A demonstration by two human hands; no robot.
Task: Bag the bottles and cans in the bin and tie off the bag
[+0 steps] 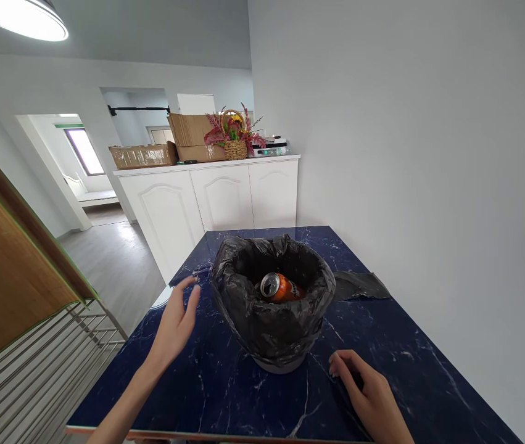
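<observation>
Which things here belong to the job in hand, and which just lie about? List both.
Likely the job's: bin, liner, can, perhaps black plastic.
Likely just lying about: boxes, flower basket, all on the cabinet.

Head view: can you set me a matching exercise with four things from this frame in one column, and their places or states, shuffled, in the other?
Things
1. Drink can
2. Flat black plastic
3. Wicker basket
4. Left hand

Places or states
A. On the blue table, right of the bag-lined bin in the picture
B. Thumb and fingers apart, nothing held
C. Lying inside the bin
D. On top of the white cabinet, with flowers

Right pairs: 1-C; 2-A; 3-D; 4-B
</observation>
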